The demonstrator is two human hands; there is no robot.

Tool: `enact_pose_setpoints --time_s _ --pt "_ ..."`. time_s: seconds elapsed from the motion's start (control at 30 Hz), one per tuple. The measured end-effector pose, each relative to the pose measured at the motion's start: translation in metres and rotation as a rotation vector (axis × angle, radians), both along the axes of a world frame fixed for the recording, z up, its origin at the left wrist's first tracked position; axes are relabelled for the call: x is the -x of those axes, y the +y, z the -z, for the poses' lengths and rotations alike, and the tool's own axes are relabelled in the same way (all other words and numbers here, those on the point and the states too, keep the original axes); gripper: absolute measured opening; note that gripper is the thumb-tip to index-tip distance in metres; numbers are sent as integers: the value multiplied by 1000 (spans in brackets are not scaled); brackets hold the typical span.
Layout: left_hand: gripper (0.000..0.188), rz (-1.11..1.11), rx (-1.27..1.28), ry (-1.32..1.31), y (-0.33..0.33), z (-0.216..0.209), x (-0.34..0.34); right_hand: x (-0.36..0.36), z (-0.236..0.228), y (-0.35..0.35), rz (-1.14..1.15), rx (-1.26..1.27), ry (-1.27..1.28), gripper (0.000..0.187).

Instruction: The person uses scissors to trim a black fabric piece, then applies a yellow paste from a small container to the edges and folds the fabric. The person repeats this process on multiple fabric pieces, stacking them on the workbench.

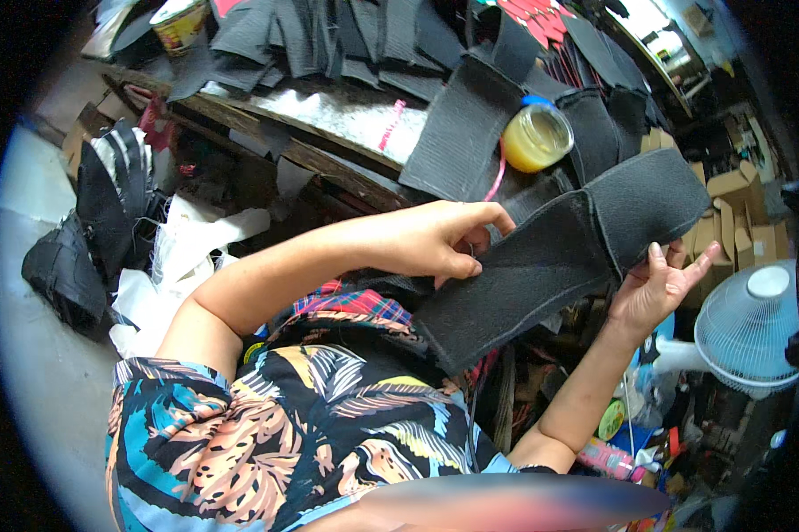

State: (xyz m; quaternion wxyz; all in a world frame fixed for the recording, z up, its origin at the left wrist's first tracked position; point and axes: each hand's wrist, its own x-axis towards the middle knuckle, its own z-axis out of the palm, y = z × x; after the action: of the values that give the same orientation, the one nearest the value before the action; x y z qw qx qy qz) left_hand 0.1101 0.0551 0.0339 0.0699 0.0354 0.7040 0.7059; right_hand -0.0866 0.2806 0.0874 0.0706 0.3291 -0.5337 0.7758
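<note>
A long black textured fabric panel [523, 275] slants across in front of me, from near my lap up to the right. A stitched seam crosses it, and its far right section [649, 197] continues past that seam. My left hand [452, 241] is at its upper left edge, fingers curled and thumb close to them in a pinch. At the lower right edge, my right hand [649, 291] has its thumb against the panel and a fingertip partly hidden behind it. The other fingers of that hand stretch outward. Just beyond the panel stands a jar of yellow substance [538, 139].
Many black fabric pieces [328, 40] overlap on the worktable [311, 115], beside a printed tub [179, 25]. Red pieces [539, 18] lie farther back. White cloth scraps [182, 244] are at left. Right of me are a fan [747, 328] and cardboard boxes [738, 191].
</note>
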Motion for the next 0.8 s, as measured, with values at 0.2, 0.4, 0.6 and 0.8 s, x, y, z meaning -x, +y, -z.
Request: enact_pose_setpoints --time_s 0.2,0.4,0.6,0.8 --pt "56 -87 197 282 34 0 8 4 23 51 165 -15 -38 98" --pt "55 -229 474 458 26 -7 23 3 42 57 272 -68 -141 101" --pt "40 -297 718 697 -6 -39 39 8 49 36 150 -56 -154 101" --pt "21 -364 1317 926 -57 -89 105 37 36 0 114 43 -194 98"
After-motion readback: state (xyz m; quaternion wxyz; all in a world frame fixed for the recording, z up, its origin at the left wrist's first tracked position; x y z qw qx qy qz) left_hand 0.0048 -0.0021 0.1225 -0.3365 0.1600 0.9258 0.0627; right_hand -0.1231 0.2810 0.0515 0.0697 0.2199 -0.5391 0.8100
